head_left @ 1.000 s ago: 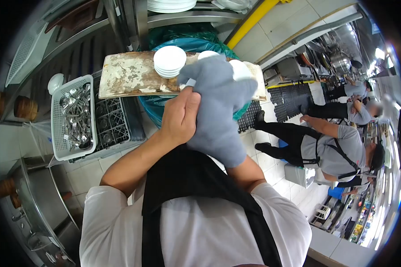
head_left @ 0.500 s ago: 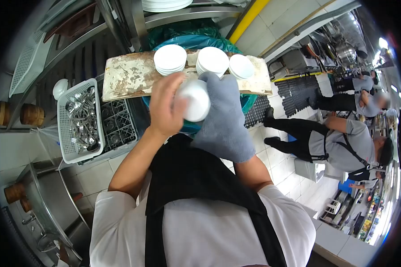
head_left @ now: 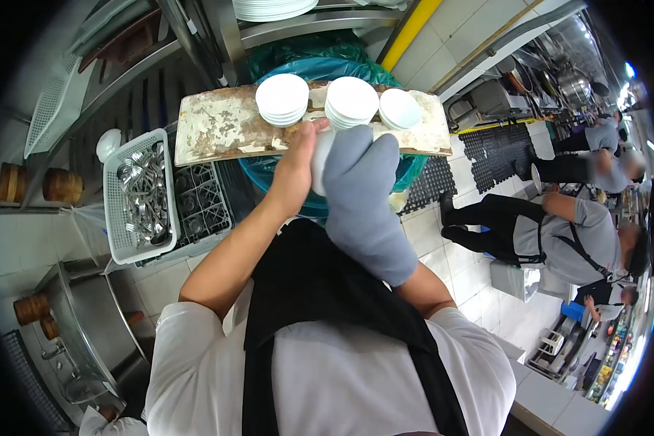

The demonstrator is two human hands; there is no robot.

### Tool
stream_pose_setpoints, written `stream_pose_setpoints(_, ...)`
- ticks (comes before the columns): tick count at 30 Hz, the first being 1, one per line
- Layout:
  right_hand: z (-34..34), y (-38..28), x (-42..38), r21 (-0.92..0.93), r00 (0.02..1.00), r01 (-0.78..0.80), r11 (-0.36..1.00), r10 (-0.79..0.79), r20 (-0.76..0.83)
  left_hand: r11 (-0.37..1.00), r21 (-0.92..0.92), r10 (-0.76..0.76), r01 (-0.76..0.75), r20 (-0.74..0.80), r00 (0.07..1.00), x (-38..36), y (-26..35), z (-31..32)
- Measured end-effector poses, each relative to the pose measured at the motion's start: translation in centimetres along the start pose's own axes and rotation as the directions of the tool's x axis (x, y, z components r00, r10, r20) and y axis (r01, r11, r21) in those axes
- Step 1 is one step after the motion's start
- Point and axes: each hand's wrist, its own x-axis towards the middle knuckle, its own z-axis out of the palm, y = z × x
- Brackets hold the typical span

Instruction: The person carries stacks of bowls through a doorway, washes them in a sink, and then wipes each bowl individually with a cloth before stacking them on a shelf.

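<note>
Between my hands is a small white dish (head_left: 320, 161), seen nearly edge-on and partly covered by them. My bare left hand (head_left: 296, 168) presses against its left side, fingers pointing up. A grey cloth covers my right hand (head_left: 362, 171), which is closed around the dish's right side. Just beyond, on a worn wooden board (head_left: 214, 125), stand three stacks of white dishes: a left stack (head_left: 282, 98), a middle stack (head_left: 352, 100) and a smaller right stack (head_left: 400, 109).
Left of me, a white basket of cutlery (head_left: 111, 211) is beside a grey rack of glasses (head_left: 202, 200). A green bag (head_left: 320, 47) lies behind and below the board. Several people stand at the right, one with folded arms (head_left: 567, 232). More plates (head_left: 275, 9) sit at the top.
The dish has turned from face-up to nearly edge-on. My left hand has straightened alongside it, and the cloth-covered hand has closed more around it.
</note>
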Motion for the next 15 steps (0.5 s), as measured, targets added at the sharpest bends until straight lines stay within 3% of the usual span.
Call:
stream_pose_setpoints(1, -0.3, 1.1, 0.2, 0.002, 1.0, -0.005, 1.0, 0.005, -0.005, 0.922, 0.296, 0.261, -0.251, 0.005, 0.965, 0.1, -0.5, 0.0)
stream_pose_setpoints(2, -0.7, 3.0, 0.5, 0.212, 0.99, 0.082, 0.974, -0.104, 0.095, 0.92, 0.298, 0.265, -0.256, 0.012, 0.964, 0.0, -0.2, 0.0)
stream_pose_setpoints(3, -1.0, 4.1, 0.5, 0.418, 0.958, 0.139, 0.897, -0.229, 0.172, 0.632, 0.592, 0.498, -0.5, 0.184, 0.848, -0.4, 0.3, -0.1)
stream_pose_setpoints(4, 0.0, 4.6, -0.1, 0.417, 0.959, 0.134, 0.899, -0.224, 0.173, 0.203, 0.739, 0.608, -0.642, 0.419, 0.675, -0.8, 0.6, -0.2)
stream_pose_setpoints(5, 1.6, 5.1, -0.7, 0.56, 0.97, 0.212, 0.801, -0.244, -0.02, 0.157, 0.664, 0.587, -0.731, 0.532, 0.61, -0.7, 0.7, -0.5)
stream_pose_setpoints(6, 3.0, 5.7, -1.2, 0.667, 0.951, 0.31, 0.677, -0.227, -0.211, 0.152, 0.662, 0.588, -0.734, 0.536, 0.605, -0.4, 0.2, -0.6)
stream_pose_setpoints(8, -0.2, 4.1, -0.3, 0.678, 0.937, 0.346, 0.648, -0.272, -0.218, 0.303, 0.62, 0.627, -0.724, 0.443, 0.641, -0.5, -1.1, -0.7)
stream_pose_setpoints(9, -0.9, 3.5, 0.0, 0.592, 0.978, 0.16, 0.79, -0.21, 0.016, 0.46, 0.588, 0.638, -0.665, 0.302, 0.708, -0.8, -1.3, -0.2)
stream_pose_setpoints(10, -1.0, 2.7, 0.5, 0.443, 0.967, -0.006, 0.896, -0.108, 0.23, 0.458, 0.588, 0.645, -0.667, 0.296, 0.704, -0.5, -1.4, 0.1)
stream_pose_setpoints(11, -0.6, 1.1, 0.7, 0.157, 0.991, 0.053, 0.986, -0.071, 0.11, 0.722, 0.451, 0.546, -0.524, 0.094, 0.833, -0.3, -1.6, 0.3)
stream_pose_setpoints(12, -0.2, 0.4, 0.7, 0.153, 0.991, 0.059, 0.987, -0.077, 0.113, 0.907, 0.241, 0.371, -0.345, -0.07, 0.926, -0.1, -1.8, 0.5)
stream_pose_setpoints(13, 0.2, 0.1, 0.9, -0.225, 0.957, 0.169, 0.959, -0.215, -0.197, 0.994, -0.013, 0.11, -0.112, -0.114, 0.987, 0.3, -1.1, 0.1)
stream_pose_setpoints(14, 0.5, 0.1, 1.1, -0.585, 0.8, 0.13, 0.8, -0.434, -0.415, 0.992, -0.02, 0.123, -0.126, -0.114, 0.986, 0.5, -0.4, 0.1)
stream_pose_setpoints(15, 0.7, 0.2, 1.1, -0.592, 0.795, 0.131, 0.795, -0.441, -0.416, 0.938, -0.32, -0.175, 0.134, -0.103, 0.979, 0.4, 0.4, -0.1)
